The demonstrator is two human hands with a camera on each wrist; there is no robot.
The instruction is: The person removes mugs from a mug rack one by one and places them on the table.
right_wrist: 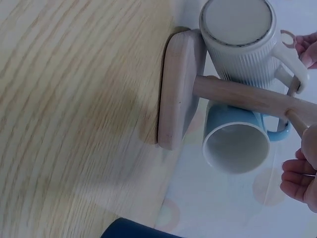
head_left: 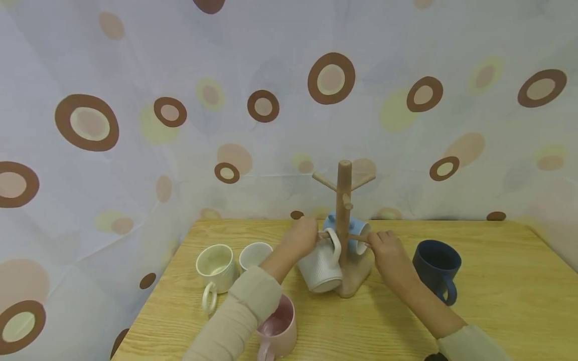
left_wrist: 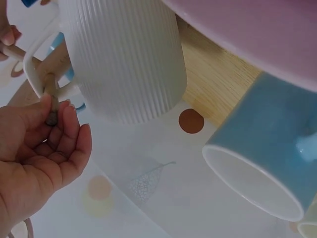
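A wooden mug tree (head_left: pixel 344 200) stands on the table with a hand on either side. My left hand (head_left: pixel 303 236) pinches the tip of its lower left peg (left_wrist: pixel 51 101). On that peg a white ribbed mug (head_left: pixel 319 265) hangs by its handle, tilted with its base low. My right hand (head_left: pixel 389 258) grips the end of the lower right peg (head_left: pixel 358 237), its other fingers loosely curled in the right wrist view. Behind the post a light blue mug (right_wrist: pixel 233 119) hangs sideways, partly hidden in the head view. The upper pegs carry nothing.
On the left stand a cream mug (head_left: pixel 215 268) and a white-lined mug (head_left: pixel 255 253), blue outside (left_wrist: pixel 262 148) in the left wrist view. A pink mug (head_left: pixel 282 326) is partly under my left forearm. A navy mug (head_left: pixel 437 268) stands right of my right hand. Patterned cloth (head_left: pixel 271 150) hangs behind.
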